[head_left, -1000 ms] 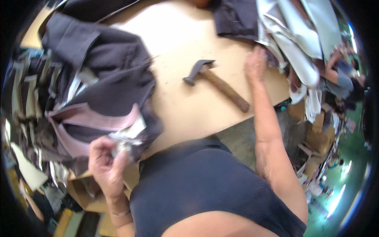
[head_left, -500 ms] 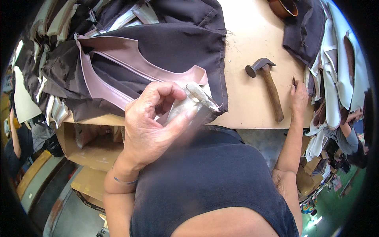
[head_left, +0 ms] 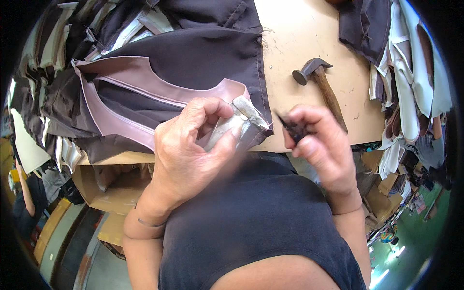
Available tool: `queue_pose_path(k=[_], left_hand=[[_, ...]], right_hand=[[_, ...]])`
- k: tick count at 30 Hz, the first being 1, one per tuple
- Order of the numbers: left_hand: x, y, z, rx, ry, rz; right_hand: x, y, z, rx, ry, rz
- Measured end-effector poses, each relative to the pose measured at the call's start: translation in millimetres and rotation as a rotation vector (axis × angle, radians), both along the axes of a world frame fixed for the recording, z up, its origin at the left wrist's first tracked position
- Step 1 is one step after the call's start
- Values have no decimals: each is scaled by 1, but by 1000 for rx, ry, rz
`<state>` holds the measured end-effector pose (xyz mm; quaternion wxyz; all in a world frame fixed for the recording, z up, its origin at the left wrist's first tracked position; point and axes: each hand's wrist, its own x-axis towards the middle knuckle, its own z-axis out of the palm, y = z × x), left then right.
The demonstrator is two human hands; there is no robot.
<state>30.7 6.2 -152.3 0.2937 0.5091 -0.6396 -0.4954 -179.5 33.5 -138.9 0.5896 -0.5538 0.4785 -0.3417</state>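
My left hand [head_left: 191, 142] pinches the folded, pale-lined end [head_left: 239, 116] of a pink leather upper [head_left: 159, 79] between thumb and fingers. A loose thread hangs from that end. The rest of the upper lies in a long loop over dark cloth [head_left: 198, 53] on the table. My right hand [head_left: 321, 147] is raised just right of it, closed around a small black pointed tool [head_left: 295, 129]. The tool is blurred; its tip points up and left towards the pinched end, apart from it.
A hammer [head_left: 324, 89] with a wooden handle lies on the tan tabletop [head_left: 285, 43] behind my right hand. White and brown leather pieces [head_left: 411, 92] hang in a pile at the right, others [head_left: 140, 29] lie at the far left. Cardboard boxes [head_left: 113, 186] stand below the table's left edge.
My right hand has picked the small black tool up off the table and brought it left and nearer, beside the leather end. My left hand keeps its pinch. The view has shifted slightly.
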Motion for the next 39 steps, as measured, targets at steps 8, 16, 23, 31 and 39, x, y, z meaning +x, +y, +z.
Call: queue_pose_path(k=[8, 16, 23, 31, 39], left_hand=[[-2, -8, -3, 62, 36, 0], [-4, -10, -9, -29, -31, -7], [-6, -9, -7, -131, -81, -73], [10, 3, 2, -186, -37, -67], [23, 19, 8, -254, -190, 28]], right_hand=[[17, -4, -6, -561, 713, 64], [19, -13, -11, -444, 597, -9], [23, -33, -18, 296, -30, -63], [40, -39, -22, 818, -448, 34], [55, -38, -16, 805, -374, 122]])
